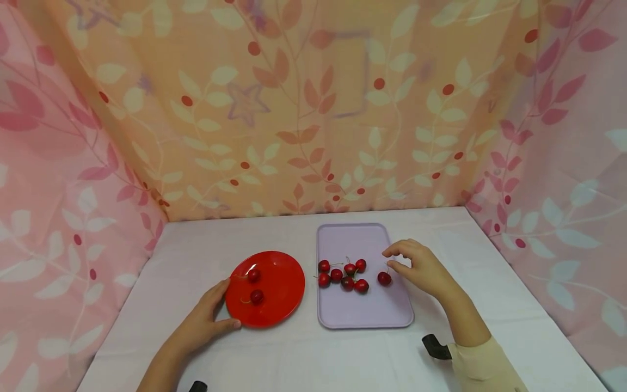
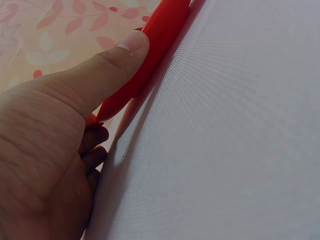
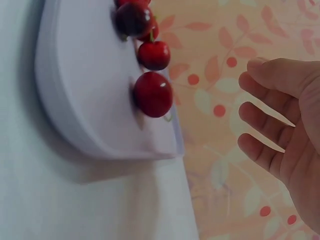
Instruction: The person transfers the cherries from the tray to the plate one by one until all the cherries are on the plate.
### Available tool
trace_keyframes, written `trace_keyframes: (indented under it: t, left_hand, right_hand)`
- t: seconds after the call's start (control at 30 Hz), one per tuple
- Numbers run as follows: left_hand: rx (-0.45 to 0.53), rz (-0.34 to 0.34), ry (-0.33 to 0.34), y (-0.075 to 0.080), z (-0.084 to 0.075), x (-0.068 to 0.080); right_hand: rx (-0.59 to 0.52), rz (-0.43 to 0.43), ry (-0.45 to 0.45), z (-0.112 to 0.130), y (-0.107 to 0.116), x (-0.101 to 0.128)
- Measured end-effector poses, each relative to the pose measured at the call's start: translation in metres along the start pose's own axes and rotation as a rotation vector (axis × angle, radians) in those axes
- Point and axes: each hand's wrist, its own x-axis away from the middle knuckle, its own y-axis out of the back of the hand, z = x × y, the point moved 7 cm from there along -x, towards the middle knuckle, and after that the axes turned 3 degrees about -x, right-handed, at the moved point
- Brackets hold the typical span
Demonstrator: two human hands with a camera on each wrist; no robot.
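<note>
The right hand (image 1: pixel 422 268) hovered over the right side of the lilac tray (image 1: pixel 364 313), fingers loosely curved and spread, holding nothing; the right wrist view showed the fingers (image 3: pixel 267 117) apart with clear air between them and the fruit. Just left of the fingertips lay a single cherry (image 1: pixel 384 279), set apart from the others. To take it cleanly, the thumb and forefinger would best close on the stem or lightly on the fruit's sides, since a hard squeeze could bruise it or send it rolling across the smooth tray.

That cherry looked dark red, round and glossy, with a small highlight on its skin. Further left on the tray sat a cluster of six more cherries (image 1: pixel 342 275), some with thin stems showing.

The left hand (image 1: pixel 204 322) steadied the red plate (image 1: pixel 281 283) at its near left edge, thumb (image 2: pixel 117 60) pressed along the rim and fingers tucked beside it. Two cherries (image 1: pixel 254 286) already lay on the plate. Keeping that hand in place should stop the plate from sliding on the white tablecloth (image 1: pixel 303 354).
</note>
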Motion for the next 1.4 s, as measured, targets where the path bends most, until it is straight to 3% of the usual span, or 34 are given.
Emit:
trace_keyframes:
  t: [0.53,0.67,0.93,1.4]
  left_hand:
    - [0.004,-0.016,-0.018,0.001,-0.001,0.0]
    - [0.004,-0.023,-0.026,0.002,-0.001,0.0]
    - [0.003,-0.018,-0.012,0.0,0.0,0.002]
    - [-0.005,-0.022,-0.007,-0.002,0.004,-0.001]
  right_hand:
    - [0.008,0.037,-0.064,-0.037,-0.022,0.001]
    - [0.013,0.029,-0.05,-0.042,-0.027,0.002]
    - [-0.015,0.092,-0.082,-0.051,-0.039,0.004]
    - [0.032,0.111,-0.052,-0.055,-0.046,0.003]
